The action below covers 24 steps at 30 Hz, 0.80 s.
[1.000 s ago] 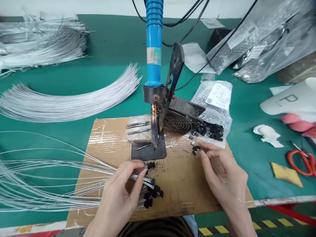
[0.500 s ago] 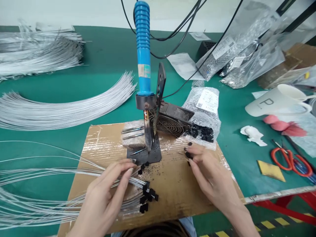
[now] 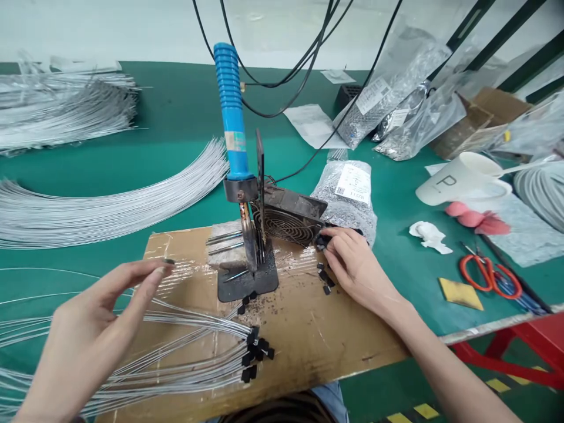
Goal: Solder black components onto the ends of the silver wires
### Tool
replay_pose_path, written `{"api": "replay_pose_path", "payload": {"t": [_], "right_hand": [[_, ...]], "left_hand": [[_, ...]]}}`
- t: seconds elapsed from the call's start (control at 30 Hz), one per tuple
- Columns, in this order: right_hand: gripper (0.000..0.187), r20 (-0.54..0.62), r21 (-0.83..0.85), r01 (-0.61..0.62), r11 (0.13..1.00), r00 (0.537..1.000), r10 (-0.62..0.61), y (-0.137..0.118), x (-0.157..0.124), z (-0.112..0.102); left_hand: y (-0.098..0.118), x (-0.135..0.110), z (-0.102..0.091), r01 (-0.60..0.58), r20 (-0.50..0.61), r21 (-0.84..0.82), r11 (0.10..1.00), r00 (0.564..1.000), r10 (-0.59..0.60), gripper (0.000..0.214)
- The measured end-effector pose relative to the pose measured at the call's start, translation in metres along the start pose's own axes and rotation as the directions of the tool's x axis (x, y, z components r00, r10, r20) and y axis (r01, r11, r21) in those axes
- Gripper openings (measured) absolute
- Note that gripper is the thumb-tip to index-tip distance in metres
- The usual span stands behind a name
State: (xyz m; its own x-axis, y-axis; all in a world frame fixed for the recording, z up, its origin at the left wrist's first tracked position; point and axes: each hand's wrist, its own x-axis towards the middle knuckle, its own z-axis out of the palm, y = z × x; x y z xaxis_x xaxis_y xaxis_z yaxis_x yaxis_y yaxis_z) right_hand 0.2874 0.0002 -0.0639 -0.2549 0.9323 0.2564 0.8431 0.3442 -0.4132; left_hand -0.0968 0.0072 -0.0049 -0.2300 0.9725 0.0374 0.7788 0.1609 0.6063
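Observation:
Raised over the cardboard's left side, my left hand pinches thumb and index finger together. Something tiny and dark shows at the fingertips, too small to name. My right hand is at the mouth of a clear plastic bag, its fingers closed on small black plastic pieces. Several loose black pieces lie on the cardboard just below that hand. Between the hands, thin white wires with black ends rest on the cardboard sheet.
A blue-handled soldering iron stands tip down in its holder, beside a dark fan. A bundle of wires lies behind at left. To the right are a white cup, orange-handled scissors and a yellow sponge.
My left hand has lifted away from the wire ends and moved left. My right hand has shifted from the loose black pieces up to the bag's mouth. The view has turned slightly.

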Motion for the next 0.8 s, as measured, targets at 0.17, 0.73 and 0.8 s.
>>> {"api": "replay_pose_path", "payload": {"t": [0.17,0.73,0.8], "right_hand": [[0.016,-0.03,0.041,-0.026,0.999,0.999,0.027,-0.016,-0.022,0.003],[0.04,-0.339,0.238,-0.621,0.747,0.667,0.663,-0.026,-0.077,-0.004],[0.042,-0.265,0.289,-0.489,0.823,0.785,0.56,-0.021,-0.074,-0.001]], "left_hand": [[0.019,0.012,-0.001,0.074,-0.106,-0.049,0.996,0.991,-0.079,0.017],[-0.022,0.086,-0.003,-0.295,-0.052,0.244,0.924,0.947,0.316,0.022],[-0.027,0.098,0.002,-0.349,-0.016,0.274,0.896,0.93,0.368,0.022]]}}
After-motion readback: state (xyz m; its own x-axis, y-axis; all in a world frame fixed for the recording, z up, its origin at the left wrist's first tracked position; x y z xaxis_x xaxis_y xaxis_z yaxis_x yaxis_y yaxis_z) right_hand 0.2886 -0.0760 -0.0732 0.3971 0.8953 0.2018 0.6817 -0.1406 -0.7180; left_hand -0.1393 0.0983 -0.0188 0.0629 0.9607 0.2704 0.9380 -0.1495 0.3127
